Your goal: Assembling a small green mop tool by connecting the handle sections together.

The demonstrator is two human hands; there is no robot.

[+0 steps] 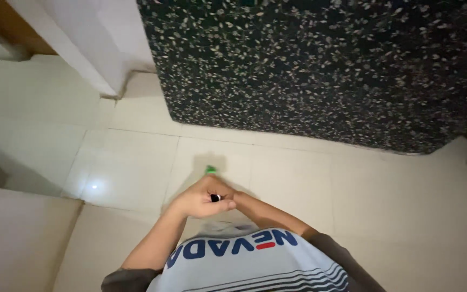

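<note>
Two bare hands in view, both the person's own, drawn together in front of the chest above the pale tiled floor [136,162]. The left hand [198,201] sits on top, curled into a loose fist with its fingers closed over something slim; the right hand [232,196] is tucked behind it and mostly hidden, so whether it grips anything I cannot tell. One small black-and-white cylindrical end piece [215,198] pokes out between the left hand's fingers, and one bright green tip [210,170] shows just beyond the knuckles, blurred. They may be two ends of a single thin object, but that is not clear. One white T-shirt with dark stripes [255,267] fills the bottom edge. One dark speckled fabric-covered slab [320,65] lies ahead, touching the floor.
</note>
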